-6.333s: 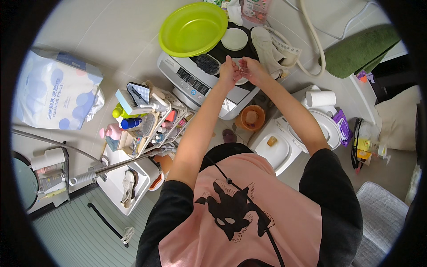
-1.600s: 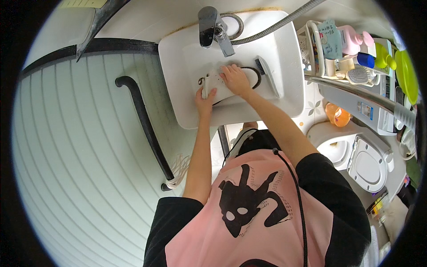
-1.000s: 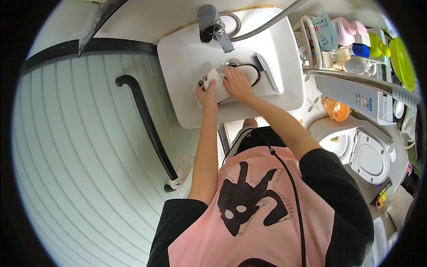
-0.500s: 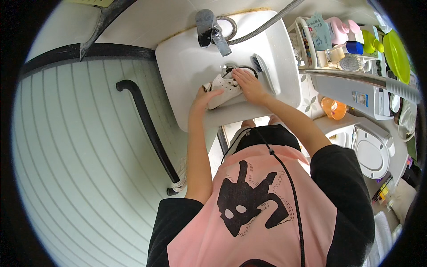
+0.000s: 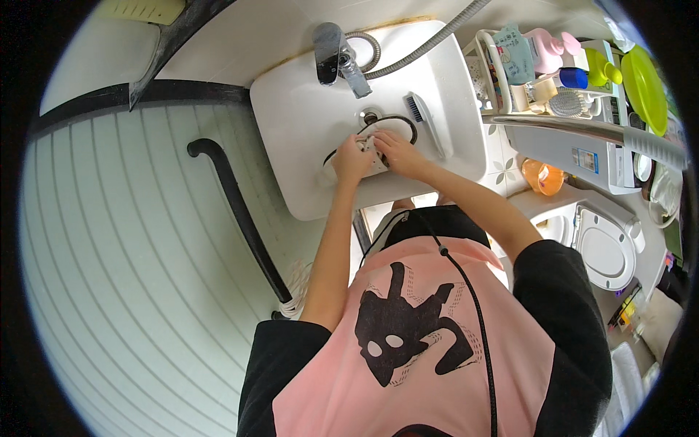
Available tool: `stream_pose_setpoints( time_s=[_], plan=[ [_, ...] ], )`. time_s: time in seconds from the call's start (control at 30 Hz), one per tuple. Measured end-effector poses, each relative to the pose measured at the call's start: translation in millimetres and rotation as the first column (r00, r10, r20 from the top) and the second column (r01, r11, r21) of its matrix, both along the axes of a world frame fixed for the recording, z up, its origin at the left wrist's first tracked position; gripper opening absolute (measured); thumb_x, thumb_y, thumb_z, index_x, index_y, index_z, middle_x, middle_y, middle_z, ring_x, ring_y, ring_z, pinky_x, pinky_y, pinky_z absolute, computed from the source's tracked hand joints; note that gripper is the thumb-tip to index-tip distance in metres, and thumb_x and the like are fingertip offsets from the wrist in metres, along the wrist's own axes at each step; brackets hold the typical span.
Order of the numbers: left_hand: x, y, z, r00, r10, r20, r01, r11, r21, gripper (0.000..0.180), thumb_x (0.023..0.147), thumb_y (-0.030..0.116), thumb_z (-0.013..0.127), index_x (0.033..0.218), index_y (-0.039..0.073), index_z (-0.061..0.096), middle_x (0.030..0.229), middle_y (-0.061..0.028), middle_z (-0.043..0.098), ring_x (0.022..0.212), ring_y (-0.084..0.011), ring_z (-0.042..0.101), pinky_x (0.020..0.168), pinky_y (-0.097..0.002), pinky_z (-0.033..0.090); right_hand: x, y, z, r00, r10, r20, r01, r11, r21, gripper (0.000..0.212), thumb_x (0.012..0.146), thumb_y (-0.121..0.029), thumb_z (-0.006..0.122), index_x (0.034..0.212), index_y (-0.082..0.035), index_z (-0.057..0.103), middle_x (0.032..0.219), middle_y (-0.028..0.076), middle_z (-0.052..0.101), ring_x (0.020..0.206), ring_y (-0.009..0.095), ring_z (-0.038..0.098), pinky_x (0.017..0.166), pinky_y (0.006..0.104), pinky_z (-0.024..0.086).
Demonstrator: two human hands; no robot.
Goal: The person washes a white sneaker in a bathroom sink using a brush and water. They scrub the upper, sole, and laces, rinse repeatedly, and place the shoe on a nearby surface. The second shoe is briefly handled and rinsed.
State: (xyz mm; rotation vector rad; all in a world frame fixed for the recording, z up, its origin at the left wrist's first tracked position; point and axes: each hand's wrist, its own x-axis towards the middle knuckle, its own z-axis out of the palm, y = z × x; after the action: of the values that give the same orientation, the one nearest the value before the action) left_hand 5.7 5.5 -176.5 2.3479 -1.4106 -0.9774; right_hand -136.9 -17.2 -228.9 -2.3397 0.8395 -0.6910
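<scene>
A white shoe point(image 5: 377, 167) with small holes and a dark edge line lies in the white washbasin point(image 5: 295, 138), just in front of the drain point(image 5: 370, 116). Bent fingers of my left hand point(image 5: 352, 159) grip the upper near its middle. From the other side my right hand point(image 5: 400, 154) has its fingers closed on the same part, close to the left fingertips. Both hands cover much of the shoe. Right of it, a white scrubbing brush point(image 5: 433, 127) with dark bristles rests against the basin's side.
A chrome tap point(image 5: 338, 58) with a grey hose point(image 5: 429, 40) rises behind the basin. At the right, a metal rail point(image 5: 561, 125) passes in front of a rack of bottles point(image 5: 542, 54). An orange bin point(image 5: 543, 177) and a toilet point(image 5: 608, 247) stand beyond; a black handle point(image 5: 237, 197) is left.
My left hand has moved right and up from the shoe's left end to its middle. My right hand has shifted slightly nearer, its flat fingers now bent onto the shoe.
</scene>
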Motion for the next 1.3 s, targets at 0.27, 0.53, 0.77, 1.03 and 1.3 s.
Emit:
stream_pose_setpoints(
  time_s=[0.27,0.53,0.77,1.03,1.3],
  plan=[
    [47,7,31,0.782,-0.166,-0.601,0.315,0.937,0.151,0.039,0.065,0.031,0.068,0.090,0.001,0.062,0.071,-0.0010,0.056,0.067,-0.0098,0.050,0.061,-0.0252,0.039,-45,-31,12,0.762,-0.607,-0.228,0.605,0.792,-0.086,0.030,0.064,0.003,0.047,0.094,0.001,0.046,0.091,0.019,0.045,0.083,0.034,0.045,0.071,0.0397,0.039],
    [19,-3,27,0.830,-0.414,-0.373,0.528,0.798,0.290,0.073,0.057,0.035,0.072,0.116,0.001,0.043,0.107,-0.0085,0.051,0.098,-0.0216,0.048,0.082,-0.0293,0.038,-53,-32,-23,0.865,-0.433,-0.253,0.495,0.820,0.288,0.055,0.068,0.003,0.047,0.119,-0.005,0.029,0.093,0.024,0.045,0.082,0.041,0.050,0.068,0.0465,0.042],
    [-29,21,3,0.962,-0.252,0.101,0.239,0.963,0.125,0.087,0.052,0.031,0.070,0.125,0.007,0.029,0.123,-0.0098,0.038,0.117,-0.0264,0.032,0.089,-0.0498,0.028,-44,2,56,0.858,-0.095,-0.504,0.256,0.931,0.259,0.061,0.078,-0.004,0.039,0.132,-0.027,0.019,0.087,0.021,0.049,0.068,0.038,0.054,0.058,0.0443,0.044],
    [-9,-1,-4,0.964,-0.135,-0.230,0.187,0.957,0.222,0.062,0.058,0.043,0.069,0.104,0.004,0.051,0.096,-0.0111,0.056,0.096,-0.0232,0.050,0.083,-0.0408,0.035,-27,24,36,0.902,-0.186,-0.390,0.293,0.927,0.236,0.054,0.084,-0.014,0.040,0.132,-0.030,0.020,0.077,0.019,0.052,0.065,0.037,0.053,0.056,0.0432,0.044],
    [16,-23,4,0.523,0.387,-0.759,0.093,0.859,0.503,0.040,0.069,0.025,0.068,0.097,0.002,0.052,0.087,-0.0074,0.058,0.073,-0.0130,0.057,0.064,-0.0243,0.048,-34,13,39,0.869,-0.270,-0.414,0.375,0.906,0.196,0.047,0.086,-0.028,0.042,0.129,-0.032,0.023,0.072,0.017,0.054,0.059,0.035,0.055,0.048,0.0425,0.043]
  ],
)
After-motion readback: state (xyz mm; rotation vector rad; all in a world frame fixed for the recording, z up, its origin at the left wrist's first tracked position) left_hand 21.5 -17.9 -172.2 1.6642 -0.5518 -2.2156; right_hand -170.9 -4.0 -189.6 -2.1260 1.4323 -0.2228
